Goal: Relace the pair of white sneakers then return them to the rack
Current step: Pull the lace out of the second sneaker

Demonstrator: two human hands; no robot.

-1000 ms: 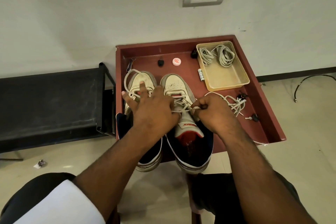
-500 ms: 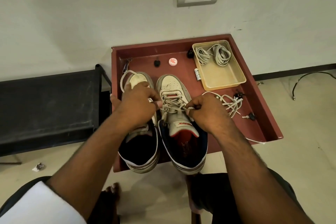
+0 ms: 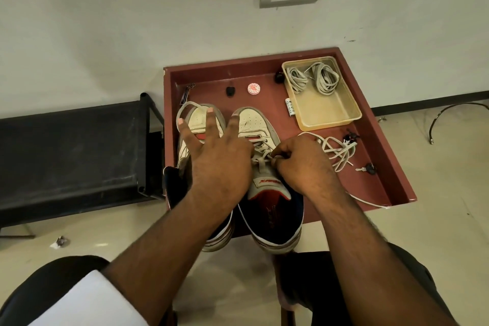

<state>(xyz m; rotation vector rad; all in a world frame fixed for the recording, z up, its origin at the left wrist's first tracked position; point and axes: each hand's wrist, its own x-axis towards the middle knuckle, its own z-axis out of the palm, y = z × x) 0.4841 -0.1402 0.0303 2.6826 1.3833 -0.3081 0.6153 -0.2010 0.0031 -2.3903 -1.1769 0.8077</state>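
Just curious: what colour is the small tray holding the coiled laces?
Pale yellow tray, seen clearest from the head view.

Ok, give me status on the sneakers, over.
Left hand spread open over both sneakers. Right hand pinching lace on right sneaker. Loose lace lying beside it on tray.

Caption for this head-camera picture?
Right hand pinches a lace on the right sneaker; open left hand spreads above both.
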